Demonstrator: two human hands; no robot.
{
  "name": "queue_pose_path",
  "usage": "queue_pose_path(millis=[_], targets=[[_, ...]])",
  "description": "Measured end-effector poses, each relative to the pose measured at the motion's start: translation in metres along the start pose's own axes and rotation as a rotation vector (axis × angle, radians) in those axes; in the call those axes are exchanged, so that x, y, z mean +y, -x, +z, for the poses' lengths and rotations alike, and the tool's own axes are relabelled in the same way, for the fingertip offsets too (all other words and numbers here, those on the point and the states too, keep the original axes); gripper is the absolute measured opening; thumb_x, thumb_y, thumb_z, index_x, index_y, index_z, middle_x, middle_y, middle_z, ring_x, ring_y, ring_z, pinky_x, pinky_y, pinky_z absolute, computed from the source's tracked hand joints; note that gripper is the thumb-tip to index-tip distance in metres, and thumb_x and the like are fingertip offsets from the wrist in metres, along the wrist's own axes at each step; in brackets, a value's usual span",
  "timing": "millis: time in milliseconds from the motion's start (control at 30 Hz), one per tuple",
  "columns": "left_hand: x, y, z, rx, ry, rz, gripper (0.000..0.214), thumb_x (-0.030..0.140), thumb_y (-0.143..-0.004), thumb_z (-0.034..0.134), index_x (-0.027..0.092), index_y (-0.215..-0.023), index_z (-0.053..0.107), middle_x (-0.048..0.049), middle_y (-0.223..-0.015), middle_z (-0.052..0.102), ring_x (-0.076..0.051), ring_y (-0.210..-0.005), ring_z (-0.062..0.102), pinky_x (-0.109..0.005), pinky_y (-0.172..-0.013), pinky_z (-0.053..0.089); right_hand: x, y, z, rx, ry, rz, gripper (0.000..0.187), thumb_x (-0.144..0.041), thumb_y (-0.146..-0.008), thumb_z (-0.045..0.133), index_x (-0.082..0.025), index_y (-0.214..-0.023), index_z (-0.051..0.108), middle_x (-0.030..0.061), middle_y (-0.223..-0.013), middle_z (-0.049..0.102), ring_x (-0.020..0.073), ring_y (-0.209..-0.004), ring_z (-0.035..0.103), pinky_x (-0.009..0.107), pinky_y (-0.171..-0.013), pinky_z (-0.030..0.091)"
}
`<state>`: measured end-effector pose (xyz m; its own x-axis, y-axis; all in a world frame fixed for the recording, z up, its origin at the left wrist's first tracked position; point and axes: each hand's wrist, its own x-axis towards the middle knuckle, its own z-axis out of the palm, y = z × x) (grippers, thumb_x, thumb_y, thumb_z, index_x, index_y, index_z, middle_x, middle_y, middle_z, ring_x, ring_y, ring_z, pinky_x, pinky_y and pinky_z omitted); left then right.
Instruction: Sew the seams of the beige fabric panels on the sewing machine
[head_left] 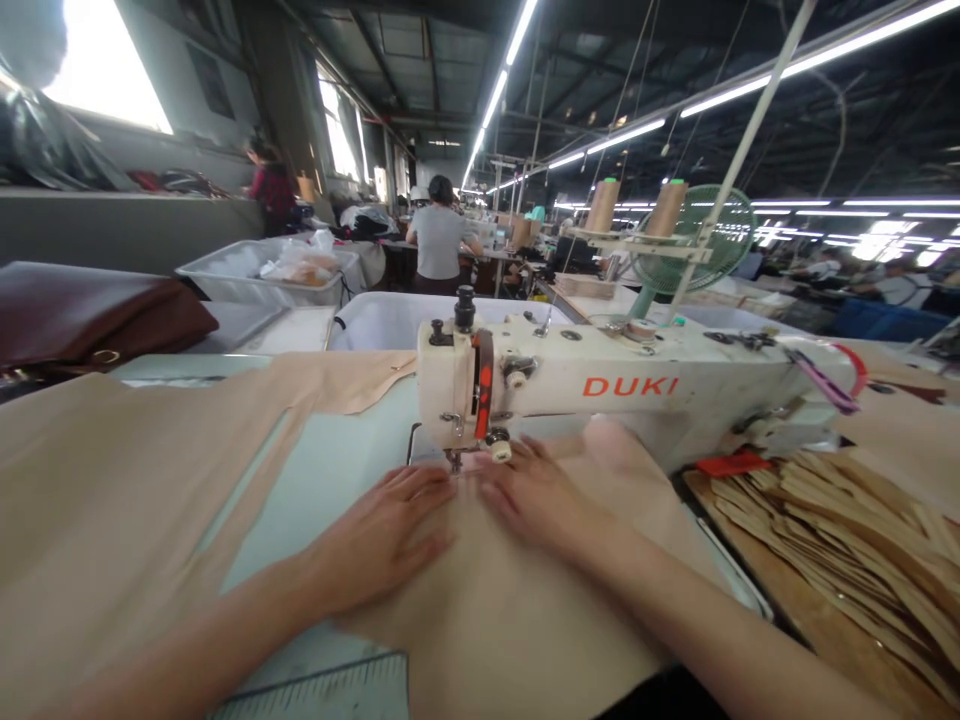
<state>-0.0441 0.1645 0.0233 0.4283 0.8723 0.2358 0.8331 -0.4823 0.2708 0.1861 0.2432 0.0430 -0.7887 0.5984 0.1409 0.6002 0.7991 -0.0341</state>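
Note:
My left hand lies flat, fingers stretched, on a beige piece of fabric just left of the needle. My right hand presses flat on the same fabric just right of the needle, under the arm of the white sewing machine marked DUKI. Both hands' fingertips nearly meet at the presser foot. The fabric runs from the needle toward me over the table edge.
A large beige cloth covers the table's left side. A stack of cut beige strips lies at right. A brown bag, white bins, thread cones and a green fan stand behind. People work at far tables.

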Motion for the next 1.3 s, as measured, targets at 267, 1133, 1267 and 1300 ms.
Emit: queue_pose_path(millis=[267,1133,1267,1300], targets=[[-0.001,0.004,0.007,-0.055,-0.101,0.030,0.062,0.049,-0.092,0.060,0.022,-0.145,0.042,-0.0087,-0.149,0.045,-0.028,-0.137,0.041,-0.046,-0.115,0.037,-0.011,0.010,0.044,0.046,-0.142,0.018,0.049,-0.033,-0.106,0.028,-0.017,-0.152,0.034,0.0079,-0.154,0.038,0.0270,-0.144,0.032,0.058,-0.119,0.023],[-0.017,0.009,0.028,0.082,-0.234,0.084,0.070,0.051,-0.096,0.053,0.023,-0.153,0.025,-0.0093,-0.155,0.038,-0.029,-0.140,0.039,-0.047,-0.112,0.041,0.004,0.001,0.036,0.036,-0.219,-0.001,0.049,-0.039,-0.106,0.028,-0.022,-0.152,0.035,0.0073,-0.150,0.046,0.0210,-0.145,0.031,0.049,-0.123,0.014],[-0.017,0.010,0.028,0.062,-0.218,0.069,0.071,0.051,-0.096,0.053,0.025,-0.155,0.022,-0.0080,-0.157,0.033,-0.030,-0.142,0.036,-0.048,-0.114,0.039,0.004,0.001,0.036,0.049,-0.219,-0.006,0.048,-0.038,-0.107,0.027,-0.022,-0.152,0.035,0.0074,-0.150,0.045,0.0207,-0.144,0.032,0.049,-0.123,0.014],[-0.017,0.010,0.028,0.065,-0.223,0.076,0.072,0.051,-0.096,0.053,0.026,-0.155,0.021,-0.0078,-0.157,0.033,-0.030,-0.141,0.036,-0.048,-0.113,0.039,0.003,0.001,0.036,0.052,-0.220,-0.007,0.048,-0.038,-0.107,0.027,-0.022,-0.152,0.035,0.0072,-0.150,0.045,0.0203,-0.144,0.033,0.049,-0.123,0.014]])
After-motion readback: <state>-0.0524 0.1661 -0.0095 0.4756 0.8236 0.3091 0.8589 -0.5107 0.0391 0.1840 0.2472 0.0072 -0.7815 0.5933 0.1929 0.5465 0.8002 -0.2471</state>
